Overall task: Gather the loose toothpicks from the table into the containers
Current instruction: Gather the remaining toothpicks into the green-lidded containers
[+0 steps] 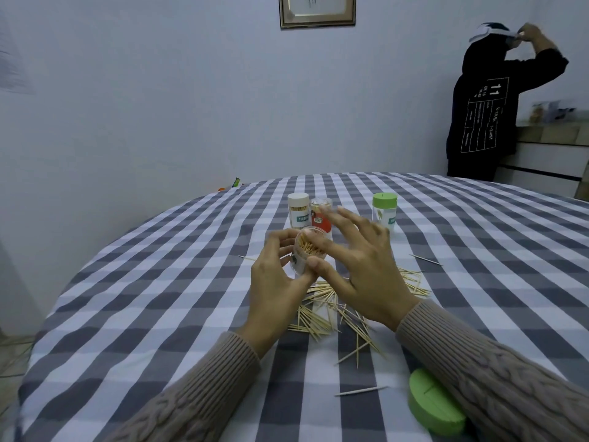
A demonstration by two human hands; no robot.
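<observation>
Toothpicks (331, 309) mostly loose at frame centre. Left hand (277, 282) gripping open jar (307, 252), partly filled. Right hand (366, 266) fingers spread, holding nothing visible.

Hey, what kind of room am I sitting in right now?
Probably a home dining room or living area: a round table under a checked cloth, a framed picture on a plain wall, and a drawer unit where another person stands.
</observation>
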